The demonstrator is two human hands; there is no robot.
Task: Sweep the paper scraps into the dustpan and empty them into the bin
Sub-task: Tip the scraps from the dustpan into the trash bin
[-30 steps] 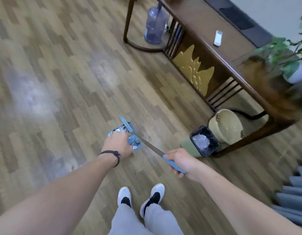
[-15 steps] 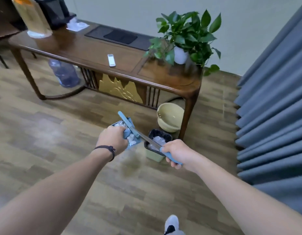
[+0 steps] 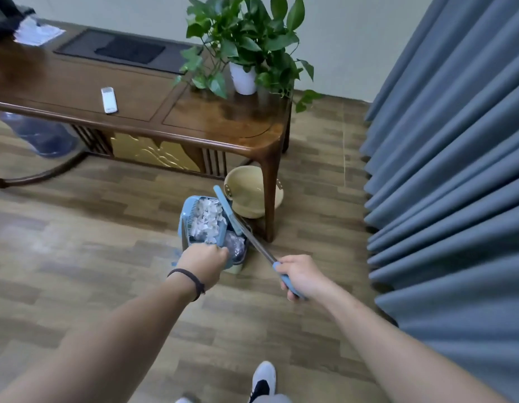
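Observation:
My left hand [image 3: 204,264] grips the near end of a light blue dustpan [image 3: 186,221]. The pan is full of white paper scraps [image 3: 207,221] and hangs over the small bin [image 3: 237,248], whose dark liner shows just under its right edge. My right hand [image 3: 300,276] is closed on the blue grip of the broom [image 3: 253,238]. The broom's metal shaft runs up and left, and its blue head rests along the pan's right side. Most of the bin is hidden by the dustpan and my left hand.
A dark wooden table [image 3: 223,123] stands behind the bin, one leg [image 3: 269,199] just right of it. A beige basin [image 3: 248,196] leans under the table. On top sit a potted plant [image 3: 246,50] and a white remote [image 3: 109,99]. Blue curtains [image 3: 456,170] fill the right.
The view swung up and right toward the table and curtain. Both hands carried the dustpan and broom to the bin, and the pan now sits above it with its scraps showing.

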